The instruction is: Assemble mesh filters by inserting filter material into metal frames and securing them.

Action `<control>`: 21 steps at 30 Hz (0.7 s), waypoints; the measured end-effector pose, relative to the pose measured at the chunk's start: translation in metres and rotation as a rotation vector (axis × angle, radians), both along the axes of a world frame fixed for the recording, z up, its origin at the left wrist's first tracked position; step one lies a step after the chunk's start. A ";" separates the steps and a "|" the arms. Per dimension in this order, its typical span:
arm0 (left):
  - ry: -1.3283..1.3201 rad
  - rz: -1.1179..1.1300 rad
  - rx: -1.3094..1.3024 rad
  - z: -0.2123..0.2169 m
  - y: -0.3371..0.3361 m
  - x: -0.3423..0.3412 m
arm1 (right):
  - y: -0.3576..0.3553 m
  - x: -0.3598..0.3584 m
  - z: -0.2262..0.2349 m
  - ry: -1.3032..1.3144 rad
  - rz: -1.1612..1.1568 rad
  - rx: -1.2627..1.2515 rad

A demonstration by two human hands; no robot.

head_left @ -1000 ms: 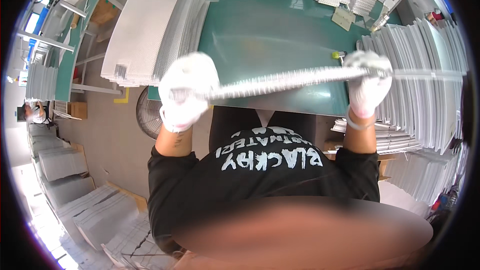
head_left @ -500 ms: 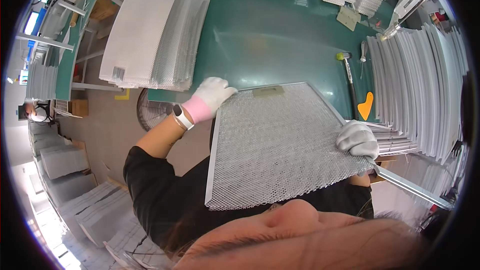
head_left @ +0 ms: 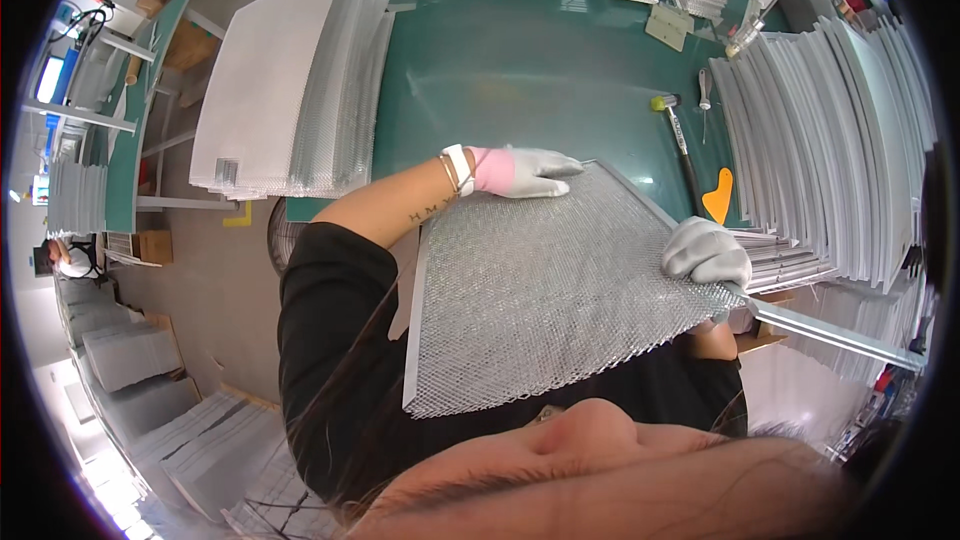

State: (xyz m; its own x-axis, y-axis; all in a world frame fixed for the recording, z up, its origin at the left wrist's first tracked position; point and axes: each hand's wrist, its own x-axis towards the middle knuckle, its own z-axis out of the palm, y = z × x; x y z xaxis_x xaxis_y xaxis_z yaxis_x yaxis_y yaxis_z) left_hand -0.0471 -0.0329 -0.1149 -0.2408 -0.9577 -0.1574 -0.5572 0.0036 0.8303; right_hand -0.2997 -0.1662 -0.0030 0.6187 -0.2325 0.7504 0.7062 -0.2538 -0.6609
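1. Green matting covers the workbench (head_left: 520, 70), which stands in a workshop crowded with stacks of pale metal mesh.
2. At the near edge of the bench lies a rectangular mesh panel (head_left: 545, 285), silver and finely perforated, tilted so that its lower part juts off the bench toward the person's black shirt.
3. A thin metal frame strip (head_left: 640, 202) runs along the panel's far right edge, and another borders its left side.
4. The left hand (head_left: 525, 172), in a white glove with a pink cuff, lies flat on the panel's top corner, fingers stretched out and pressed on the mesh, gripping nothing.
5. The right hand (head_left: 706, 252), also in a white glove, is curled over the panel's right corner, fingers bent down around the edge where a long metal rail (head_left: 835, 332) sticks out to the right.
6. Beyond the panel a hammer with a yellow head (head_left: 675, 135) lies on the mat, with an orange plastic scraper (head_left: 718, 196) just beside its handle.
7. A tall stack of mesh sheets (head_left: 290, 90) sits at the left end of the bench, and a leaning row of framed panels (head_left: 840, 140) fills the right.
8. Another person (head_left: 68, 255) is seated far off at the left.
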 end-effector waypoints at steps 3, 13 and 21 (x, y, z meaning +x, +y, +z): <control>-0.133 0.073 0.234 0.068 0.023 0.009 | -0.002 0.010 -0.009 -0.033 0.024 0.107; 0.199 1.336 -1.197 0.136 0.119 -0.012 | -0.033 0.105 0.052 0.288 -0.256 0.076; 0.253 0.947 -1.270 0.131 0.114 -0.002 | -0.047 0.107 0.016 0.179 -0.239 0.198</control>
State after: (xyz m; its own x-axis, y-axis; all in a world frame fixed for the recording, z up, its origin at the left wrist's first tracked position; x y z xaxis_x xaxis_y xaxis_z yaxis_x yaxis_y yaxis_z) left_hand -0.0488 0.0807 0.0163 0.5920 -0.2437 0.7682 -0.6145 0.4802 0.6259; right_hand -0.1926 -0.2132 0.0131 0.6473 -0.5163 0.5607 0.5108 -0.2522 -0.8219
